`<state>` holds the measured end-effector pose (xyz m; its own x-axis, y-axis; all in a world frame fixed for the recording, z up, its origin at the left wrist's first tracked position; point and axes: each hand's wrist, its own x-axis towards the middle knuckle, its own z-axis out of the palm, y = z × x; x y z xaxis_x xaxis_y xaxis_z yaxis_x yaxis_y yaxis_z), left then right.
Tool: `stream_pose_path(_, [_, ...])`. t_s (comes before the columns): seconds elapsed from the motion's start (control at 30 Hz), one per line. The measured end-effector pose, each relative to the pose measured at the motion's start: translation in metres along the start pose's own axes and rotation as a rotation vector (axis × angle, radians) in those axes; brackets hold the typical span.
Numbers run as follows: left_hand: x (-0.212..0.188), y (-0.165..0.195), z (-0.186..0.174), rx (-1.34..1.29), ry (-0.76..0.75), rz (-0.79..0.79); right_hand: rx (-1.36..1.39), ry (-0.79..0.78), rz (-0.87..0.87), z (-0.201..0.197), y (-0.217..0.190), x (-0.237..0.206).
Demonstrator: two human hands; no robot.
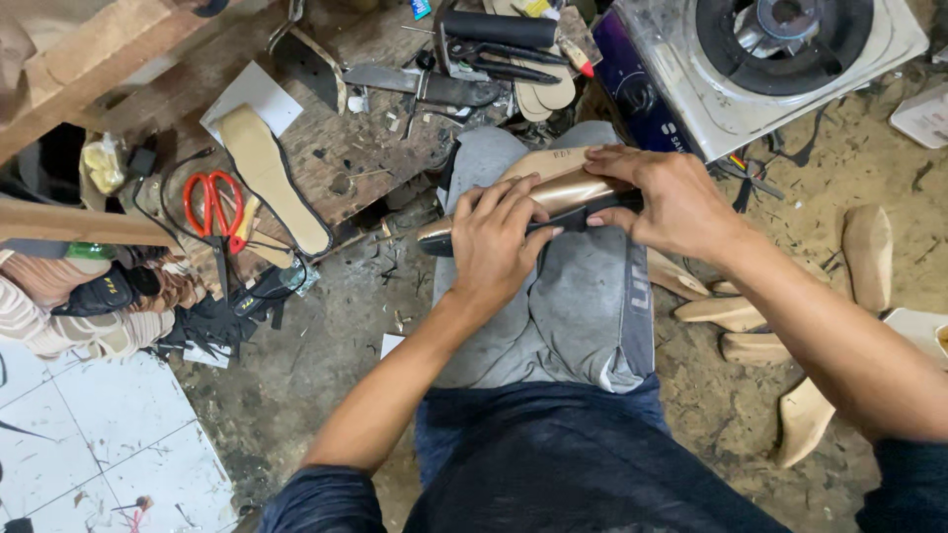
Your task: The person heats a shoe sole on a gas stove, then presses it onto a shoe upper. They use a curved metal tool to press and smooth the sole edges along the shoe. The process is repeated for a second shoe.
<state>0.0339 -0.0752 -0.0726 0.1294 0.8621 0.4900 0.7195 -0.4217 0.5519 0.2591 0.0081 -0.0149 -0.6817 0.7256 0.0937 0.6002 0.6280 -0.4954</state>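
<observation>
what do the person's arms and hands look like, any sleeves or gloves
Both hands, left hand and right hand, are bare: no gloves, rings or watch show. The forearms are uncovered too. Dark navy sleeves are pushed up near the elbows on both arms.

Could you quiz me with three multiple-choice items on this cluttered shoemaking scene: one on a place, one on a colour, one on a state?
1. Where does the tan wooden shoe form rest?
A. on the person's knee
B. on the white stove
C. on the tiled floor

2. What colour are the scissors' handles?
A. blue
B. red
C. green

3. How are the hands?
A. both on the form
B. one idle
C. both empty

Answers: 1 A, it lies on the grey-trousered knee. 2 B, the loops are red. 3 A, the left hand and right hand both grip it.
</observation>
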Motion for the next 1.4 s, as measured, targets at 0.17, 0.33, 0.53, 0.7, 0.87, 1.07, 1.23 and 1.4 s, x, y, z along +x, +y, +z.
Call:
stream_pose_path(0.17, [0.002,-0.001,0.004,-0.012,0.003,-0.018,-0.096,0.019,-0.032,0.004,-0.011,0.006])
stream_pose_path(0.33, [0.007,0.001,-0.011,0.020,-0.038,0.011,-0.081,-0.068,0.061,-0.001,-0.020,0.013])
stream_pose_path(0.53, [0.003,-0.012,-0.034,0.005,-0.121,-0.099,0.024,0.026,-0.249,0.008,-0.017,0.019])
stream_pose_path(0.7, [0.001,-0.014,-0.026,0.040,-0.103,-0.110,0.058,0.061,-0.202,0.020,-0.010,0.023])
stream_pose_path(0.87, [0.004,-0.018,-0.039,-0.018,-0.141,-0.084,0.000,0.046,-0.146,0.024,-0.015,0.025])
stream_pose_path(1.07, [0.001,-0.014,-0.039,-0.034,-0.162,-0.127,-0.025,0.050,-0.099,0.026,-0.026,0.029])
stream_pose_path(1.23, [-0.002,-0.022,-0.045,-0.041,-0.219,-0.050,-0.073,0.087,-0.099,0.030,-0.031,0.030])
stream_pose_path(1.4, [0.002,-0.017,-0.053,-0.064,-0.228,-0.076,-0.008,0.071,-0.028,0.035,-0.034,0.028])
